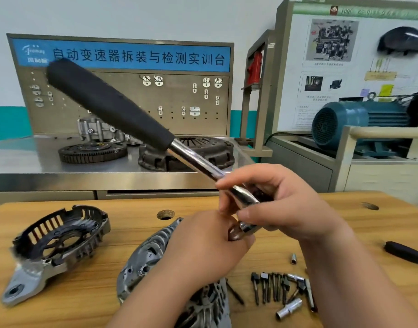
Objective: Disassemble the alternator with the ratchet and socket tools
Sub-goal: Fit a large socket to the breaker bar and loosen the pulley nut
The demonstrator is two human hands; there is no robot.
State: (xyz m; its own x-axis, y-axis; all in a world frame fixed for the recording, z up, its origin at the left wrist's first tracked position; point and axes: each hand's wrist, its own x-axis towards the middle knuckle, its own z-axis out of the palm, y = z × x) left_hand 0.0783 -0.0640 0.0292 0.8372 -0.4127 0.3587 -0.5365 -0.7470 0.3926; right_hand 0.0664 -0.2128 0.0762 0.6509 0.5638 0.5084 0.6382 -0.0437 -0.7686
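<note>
I hold a chrome ratchet with a black foam handle (pixel 108 105) just above the silver ribbed alternator body (pixel 146 261).

The alternator body lies nearest me on the tan wooden bench (pixel 345 209), with a row of dark bolts and chrome sockets (pixel 281 290) to its right. Above it, my left hand (pixel 203 252) pinches a small knurled socket (pixel 235 233) at the ratchet's head. My right hand (pixel 286 204) grips the shaft. A detached grey slotted end cover (pixel 58 237) rests to the alternator body's left. Beyond it, a dark toothed flywheel (pixel 92 152) sits on a steel counter (pixel 25 159).
</note>
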